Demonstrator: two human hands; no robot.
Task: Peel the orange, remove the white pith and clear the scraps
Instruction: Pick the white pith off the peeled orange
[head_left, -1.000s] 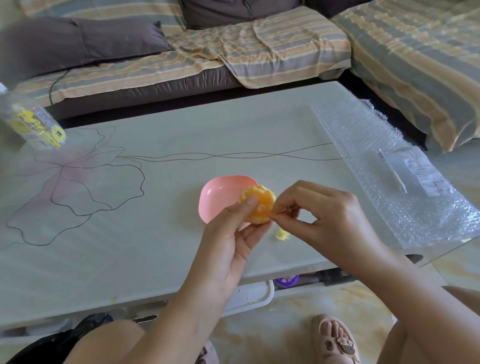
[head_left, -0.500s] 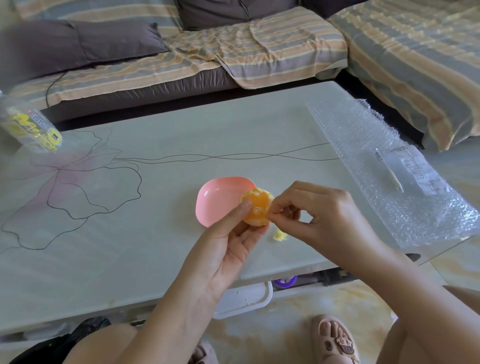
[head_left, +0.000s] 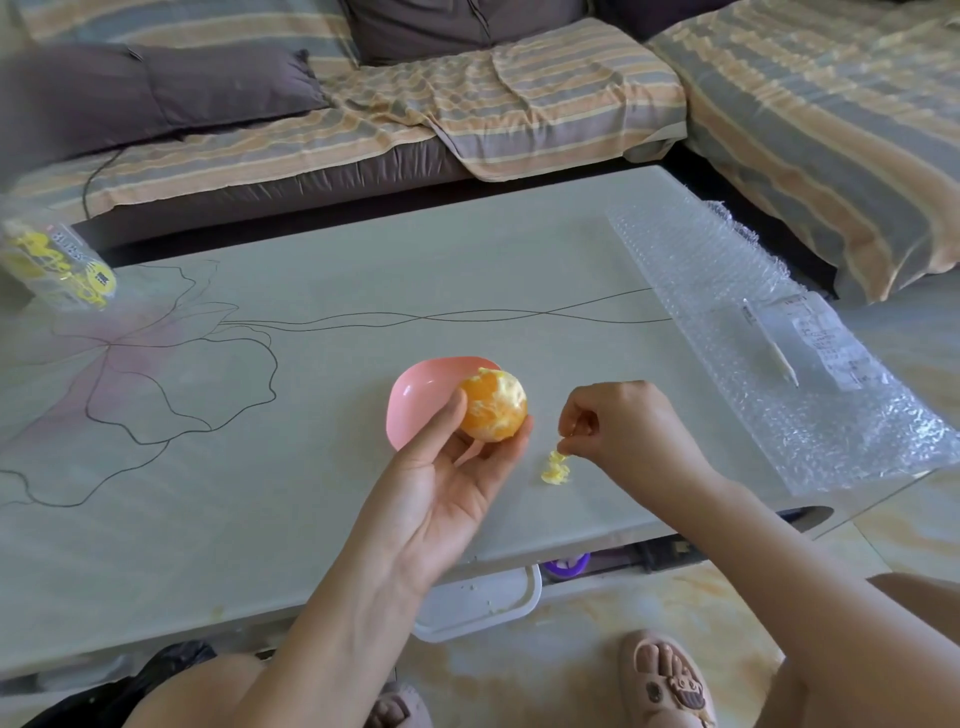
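Clearing pith from the orange

Our left grip (head_left: 447, 488) holds the peeled orange (head_left: 492, 410) near the pink dish (head_left: 421, 400). Our right grip (head_left: 623, 431) pinches a pith scrap (head_left: 561, 456) onto the counter (head_left: 311, 467). Next, we judge, comes picking the white patch on top.

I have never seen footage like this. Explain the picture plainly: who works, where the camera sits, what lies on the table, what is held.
No machine here: a person works with bare hands, filmed by one camera worn on the head, looking down. The left hand holds a round, mostly peeled orange above a pale grey table. The right hand pinches the top of a small heap of pale yellow pith scraps on the table. A shallow pink plastic dish sits behind the orange; a clear sheet of bubble wrap lies at the right.
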